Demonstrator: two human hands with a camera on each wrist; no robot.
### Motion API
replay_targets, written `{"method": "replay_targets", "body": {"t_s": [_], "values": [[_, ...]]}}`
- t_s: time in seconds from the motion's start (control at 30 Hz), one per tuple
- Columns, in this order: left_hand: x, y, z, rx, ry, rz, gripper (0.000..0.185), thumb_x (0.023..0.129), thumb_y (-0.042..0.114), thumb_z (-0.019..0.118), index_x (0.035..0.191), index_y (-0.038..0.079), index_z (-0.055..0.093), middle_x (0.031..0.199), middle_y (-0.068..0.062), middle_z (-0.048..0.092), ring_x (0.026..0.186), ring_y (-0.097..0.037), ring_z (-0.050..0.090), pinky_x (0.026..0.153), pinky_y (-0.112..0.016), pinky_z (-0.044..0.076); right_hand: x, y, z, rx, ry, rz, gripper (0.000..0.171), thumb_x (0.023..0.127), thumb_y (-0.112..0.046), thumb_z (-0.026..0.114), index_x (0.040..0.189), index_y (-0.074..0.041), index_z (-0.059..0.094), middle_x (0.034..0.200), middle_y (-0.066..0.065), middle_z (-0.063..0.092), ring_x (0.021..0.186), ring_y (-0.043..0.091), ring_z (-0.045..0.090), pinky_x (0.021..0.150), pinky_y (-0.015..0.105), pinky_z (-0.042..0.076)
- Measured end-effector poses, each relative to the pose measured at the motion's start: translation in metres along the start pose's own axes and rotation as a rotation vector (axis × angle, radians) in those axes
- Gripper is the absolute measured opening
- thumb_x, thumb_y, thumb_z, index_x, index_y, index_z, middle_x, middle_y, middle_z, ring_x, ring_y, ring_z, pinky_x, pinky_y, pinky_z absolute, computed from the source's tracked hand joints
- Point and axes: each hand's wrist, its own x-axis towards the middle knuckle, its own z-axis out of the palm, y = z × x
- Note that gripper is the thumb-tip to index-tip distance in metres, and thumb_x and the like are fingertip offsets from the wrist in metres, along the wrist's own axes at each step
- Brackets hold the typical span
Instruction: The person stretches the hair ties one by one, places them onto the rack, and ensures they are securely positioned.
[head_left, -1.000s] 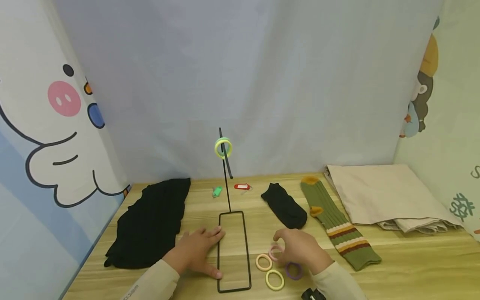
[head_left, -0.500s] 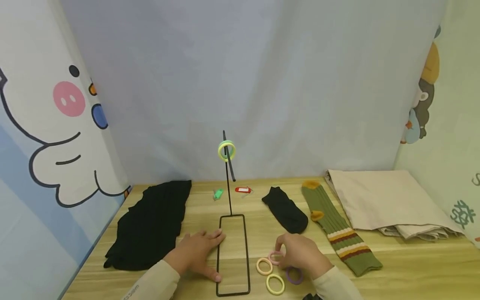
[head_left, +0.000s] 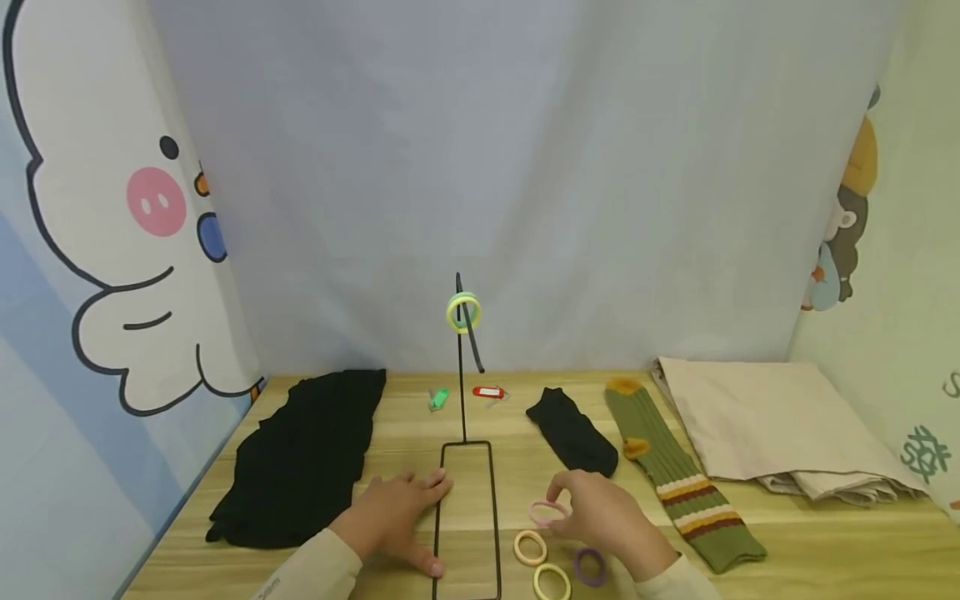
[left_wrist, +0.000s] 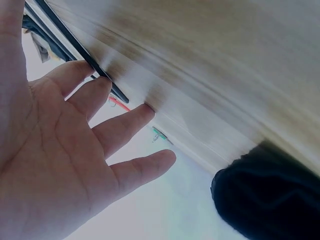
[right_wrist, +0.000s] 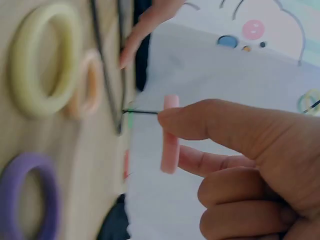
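Note:
My right hand (head_left: 600,508) pinches a pink ring (head_left: 546,512) between thumb and fingers, lifted just off the wooden table (head_left: 825,533); the right wrist view shows the pink ring (right_wrist: 170,134) edge-on at my fingertips. My left hand (head_left: 397,512) lies flat with straight fingers on the table, fingertips at the left side of a black wire stand's base (head_left: 491,500). A yellow-green ring (head_left: 464,312) hangs on the stand's upright rod. On the table lie an orange ring (head_left: 529,547), a yellow ring (head_left: 551,581) and a purple ring (head_left: 589,566).
A black cloth (head_left: 300,458) lies left of the stand. A black sock (head_left: 573,432), a green striped sock (head_left: 675,475) and a folded beige cloth (head_left: 765,425) lie to the right. A green tag (head_left: 438,399) and a red tag (head_left: 487,392) sit near the back curtain.
My right hand has picked the pink ring up off the table from among the other rings. The left hand has stayed on the stand's base. The head view has tilted up slightly.

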Motion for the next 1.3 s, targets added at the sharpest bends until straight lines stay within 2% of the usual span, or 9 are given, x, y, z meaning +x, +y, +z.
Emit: {"method": "replay_targets", "body": {"t_s": [0.17, 0.3, 0.4, 0.53, 0.6, 0.7, 0.83, 1.0, 1.3], "values": [[-0.001, 0.001, -0.001, 0.005, -0.014, -0.008, 0.106, 0.055, 0.069, 0.07, 0.144, 0.022, 0.035, 0.15, 0.001, 0.033, 0.131, -0.039, 0.037, 0.093, -0.07, 0.029, -0.015, -0.031, -0.015, 0.031, 0.118, -0.058, 0.028, 0.075, -0.021, 0.074, 0.101, -0.018, 0.064, 0.049, -0.01, 0.031, 0.043, 0.005, 0.024, 0.039, 0.016, 0.02], [-0.001, 0.002, -0.001, 0.006, -0.003, -0.007, 0.107, 0.055, 0.07, 0.071, 0.144, 0.022, 0.036, 0.15, 0.001, 0.034, 0.131, -0.04, 0.038, 0.092, -0.07, 0.03, -0.03, -0.056, -0.022, 0.05, 0.332, -0.135, 0.027, 0.077, -0.022, 0.073, 0.101, -0.025, 0.062, 0.047, -0.013, 0.02, 0.042, 0.0, 0.011, 0.039, 0.016, 0.013], [-0.001, 0.002, 0.0, 0.01, 0.007, -0.006, 0.107, 0.054, 0.07, 0.071, 0.144, 0.022, 0.036, 0.15, 0.0, 0.034, 0.13, -0.04, 0.038, 0.092, -0.07, 0.03, -0.036, -0.069, -0.023, 0.056, 0.595, -0.355, 0.025, 0.078, -0.022, 0.073, 0.101, -0.022, 0.062, 0.046, -0.014, 0.019, 0.041, -0.006, 0.008, 0.038, 0.012, 0.013], [0.0, 0.002, 0.0, 0.015, 0.013, -0.009, 0.107, 0.054, 0.071, 0.07, 0.143, 0.022, 0.037, 0.149, 0.0, 0.034, 0.13, -0.04, 0.038, 0.092, -0.07, 0.03, -0.033, -0.083, -0.026, 0.049, 0.948, -0.69, 0.025, 0.085, -0.031, 0.065, 0.098, -0.009, 0.063, 0.047, -0.01, 0.022, 0.041, -0.005, 0.01, 0.039, 0.007, 0.013], [0.0, 0.002, 0.001, 0.017, 0.015, -0.009, 0.107, 0.054, 0.072, 0.07, 0.143, 0.022, 0.037, 0.149, 0.001, 0.035, 0.13, -0.04, 0.038, 0.092, -0.07, 0.03, -0.028, -0.092, -0.032, 0.055, 1.056, -0.806, 0.031, 0.088, -0.033, 0.058, 0.097, -0.003, 0.062, 0.048, -0.009, 0.023, 0.042, -0.002, 0.013, 0.04, 0.006, 0.014], [0.0, 0.001, 0.002, 0.021, 0.019, -0.006, 0.107, 0.054, 0.072, 0.07, 0.143, 0.021, 0.038, 0.149, 0.001, 0.035, 0.13, -0.04, 0.039, 0.091, -0.07, 0.031, -0.019, -0.105, -0.042, 0.035, 1.15, -0.893, 0.031, 0.088, -0.03, 0.06, 0.096, 0.001, 0.062, 0.049, -0.009, 0.023, 0.044, -0.003, 0.015, 0.041, 0.007, 0.015], [0.0, 0.0, 0.002, 0.02, 0.023, 0.0, 0.106, 0.054, 0.072, 0.07, 0.142, 0.021, 0.038, 0.149, 0.001, 0.035, 0.13, -0.04, 0.039, 0.091, -0.07, 0.031, -0.003, -0.117, -0.056, -0.028, 1.204, -0.886, 0.031, 0.087, -0.03, 0.059, 0.097, -0.001, 0.062, 0.047, -0.009, 0.023, 0.042, -0.003, 0.013, 0.04, 0.01, 0.013], [0.002, 0.0, 0.002, 0.017, 0.004, -0.006, 0.106, 0.054, 0.073, 0.069, 0.143, 0.023, 0.037, 0.149, 0.003, 0.034, 0.13, -0.039, 0.038, 0.091, -0.07, 0.031, 0.025, -0.119, -0.065, -0.103, 1.189, -0.82, 0.034, 0.086, -0.033, 0.059, 0.102, -0.002, 0.061, 0.045, -0.008, 0.025, 0.039, 0.0, 0.011, 0.038, 0.014, 0.01], [0.001, -0.002, 0.001, -0.008, -0.002, -0.01, 0.105, 0.055, 0.071, 0.069, 0.144, 0.025, 0.036, 0.15, 0.003, 0.033, 0.131, -0.039, 0.037, 0.092, -0.07, 0.03, 0.078, -0.112, -0.069, -0.212, 1.12, -0.599, 0.04, 0.073, -0.024, 0.073, 0.105, -0.006, 0.058, 0.042, -0.006, 0.029, 0.038, 0.002, 0.013, 0.038, 0.018, 0.011]]}}
